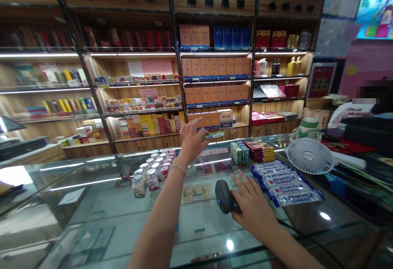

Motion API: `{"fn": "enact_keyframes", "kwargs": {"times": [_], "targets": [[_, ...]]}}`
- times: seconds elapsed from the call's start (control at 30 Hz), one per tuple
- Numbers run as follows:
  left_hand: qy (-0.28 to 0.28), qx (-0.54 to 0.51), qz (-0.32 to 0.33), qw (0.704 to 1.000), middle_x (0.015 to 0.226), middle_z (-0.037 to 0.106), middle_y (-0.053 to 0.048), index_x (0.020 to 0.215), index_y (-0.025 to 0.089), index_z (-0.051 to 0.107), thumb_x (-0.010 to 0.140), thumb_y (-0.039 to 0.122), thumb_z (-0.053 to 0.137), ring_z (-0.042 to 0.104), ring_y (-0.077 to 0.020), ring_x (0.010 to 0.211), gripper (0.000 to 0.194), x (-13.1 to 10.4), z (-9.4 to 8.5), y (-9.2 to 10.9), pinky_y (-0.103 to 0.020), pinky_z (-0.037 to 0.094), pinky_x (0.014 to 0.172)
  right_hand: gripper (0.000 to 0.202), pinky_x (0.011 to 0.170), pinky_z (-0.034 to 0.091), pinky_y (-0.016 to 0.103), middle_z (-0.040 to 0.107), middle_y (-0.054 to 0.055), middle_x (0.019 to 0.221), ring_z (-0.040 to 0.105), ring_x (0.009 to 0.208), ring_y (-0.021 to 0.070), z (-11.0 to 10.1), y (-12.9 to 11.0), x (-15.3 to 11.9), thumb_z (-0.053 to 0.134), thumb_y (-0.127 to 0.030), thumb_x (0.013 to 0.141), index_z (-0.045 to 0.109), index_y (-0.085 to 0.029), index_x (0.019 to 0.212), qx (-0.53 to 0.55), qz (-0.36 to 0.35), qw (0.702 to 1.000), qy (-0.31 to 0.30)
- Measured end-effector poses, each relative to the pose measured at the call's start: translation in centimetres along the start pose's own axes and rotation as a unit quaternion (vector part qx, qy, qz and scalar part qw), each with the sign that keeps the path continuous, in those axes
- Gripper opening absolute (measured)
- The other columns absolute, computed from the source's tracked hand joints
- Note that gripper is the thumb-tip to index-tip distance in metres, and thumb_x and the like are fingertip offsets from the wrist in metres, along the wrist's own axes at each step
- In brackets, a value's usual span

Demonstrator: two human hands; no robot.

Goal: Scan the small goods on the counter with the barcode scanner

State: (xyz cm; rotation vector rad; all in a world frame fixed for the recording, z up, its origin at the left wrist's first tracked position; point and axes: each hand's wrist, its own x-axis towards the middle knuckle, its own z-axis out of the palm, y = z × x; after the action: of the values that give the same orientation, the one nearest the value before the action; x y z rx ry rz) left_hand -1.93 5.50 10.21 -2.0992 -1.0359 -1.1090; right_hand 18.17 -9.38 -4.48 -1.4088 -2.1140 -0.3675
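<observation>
My left hand point(192, 140) is raised over the far part of the glass counter, fingers curled, holding a small green-and-white tube point(215, 135) sideways at its fingertips. My right hand point(251, 199) lies with its fingers stretched out over the handle of a black barcode scanner point(223, 196), touching it. A small blue light shows on the scanner's head, and part of its handle is hidden by the hand. Beyond the right hand, green and blue tubes point(239, 153) stand grouped upright. Rows of blue-and-silver packets point(285, 183) lie to its right.
Small lidded jars point(152, 179) stand left of my left arm. Stacked red-and-yellow packs point(259, 150), a white fan point(310, 156) and a green-and-white cup point(308, 127) are at the right. Boxed goods fill the shelves point(215, 80) behind. A person point(353, 111) is at the far right.
</observation>
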Motion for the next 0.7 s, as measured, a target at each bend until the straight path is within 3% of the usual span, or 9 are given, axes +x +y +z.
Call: {"fn": "enact_keyframes", "kwargs": {"times": [0.23, 0.37, 0.43, 0.53, 0.63, 0.7], "targets": [[0.007, 0.005, 0.009, 1.000, 0.150, 0.046, -0.008, 0.095, 0.027, 0.070, 0.078, 0.034, 0.078, 0.039, -0.0329, 0.136, 0.020, 0.0, 0.1, 0.0, -0.054, 0.022, 0.113, 0.038, 0.122, 0.025, 0.056, 0.046, 0.010, 0.154, 0.030, 0.149, 0.0342, -0.8, 0.0, -0.4, 0.068, -0.037, 0.083, 0.067, -0.020, 0.117, 0.041, -0.017, 0.993, -0.112], [0.002, -0.004, 0.007, 1.000, 0.151, 0.045, -0.006, 0.096, 0.028, 0.070, 0.078, 0.034, 0.077, 0.038, -0.0325, 0.137, 0.020, -0.1, 0.3, -0.1, -0.054, 0.022, 0.113, 0.059, 0.120, 0.026, 0.061, 0.041, 0.014, 0.157, 0.027, 0.149, 0.0371, -2.2, 0.9, 0.1, 0.068, -0.054, 0.082, 0.063, -0.019, 0.129, 0.055, -0.046, 0.986, -0.154], [0.001, -0.005, 0.005, 1.000, 0.152, 0.044, -0.007, 0.095, 0.029, 0.070, 0.078, 0.034, 0.078, 0.038, -0.0322, 0.137, 0.020, -0.1, 0.3, 0.0, -0.054, 0.023, 0.113, 0.058, 0.119, 0.028, 0.061, 0.043, 0.013, 0.156, 0.030, 0.148, 0.0357, -2.9, 1.9, 1.3, 0.060, -0.059, 0.088, 0.062, -0.021, 0.132, 0.057, -0.053, 0.989, -0.128], [0.006, -0.010, 0.002, 1.000, 0.150, 0.045, -0.008, 0.095, 0.028, 0.070, 0.078, 0.034, 0.078, 0.039, -0.0321, 0.137, 0.021, -0.1, 0.3, 0.1, -0.053, 0.024, 0.112, 0.050, 0.118, 0.033, 0.055, 0.051, 0.012, 0.150, 0.038, 0.145, 0.0308, -3.4, 3.9, 4.6, 0.052, -0.048, 0.095, 0.058, -0.021, 0.137, 0.056, -0.035, 0.998, -0.018], [0.015, -0.015, -0.001, 1.000, 0.149, 0.045, -0.008, 0.096, 0.028, 0.070, 0.079, 0.034, 0.078, 0.040, -0.0317, 0.136, 0.020, -0.1, 0.3, 0.2, -0.053, 0.026, 0.112, 0.050, 0.118, 0.033, 0.053, 0.052, 0.014, 0.149, 0.037, 0.145, 0.0302, -2.8, 5.8, 8.5, 0.049, -0.041, 0.096, 0.054, -0.018, 0.141, 0.069, -0.004, 0.994, 0.083], [0.018, -0.019, -0.007, 1.000, 0.150, 0.045, -0.008, 0.096, 0.028, 0.071, 0.078, 0.034, 0.078, 0.040, -0.0313, 0.136, 0.020, 0.0, 0.4, 0.4, -0.052, 0.027, 0.111, 0.054, 0.118, 0.033, 0.053, 0.049, 0.014, 0.151, 0.037, 0.144, 0.0304, -1.8, 6.8, 10.6, 0.048, -0.041, 0.095, 0.050, -0.018, 0.144, 0.088, 0.010, 0.989, 0.115]]}}
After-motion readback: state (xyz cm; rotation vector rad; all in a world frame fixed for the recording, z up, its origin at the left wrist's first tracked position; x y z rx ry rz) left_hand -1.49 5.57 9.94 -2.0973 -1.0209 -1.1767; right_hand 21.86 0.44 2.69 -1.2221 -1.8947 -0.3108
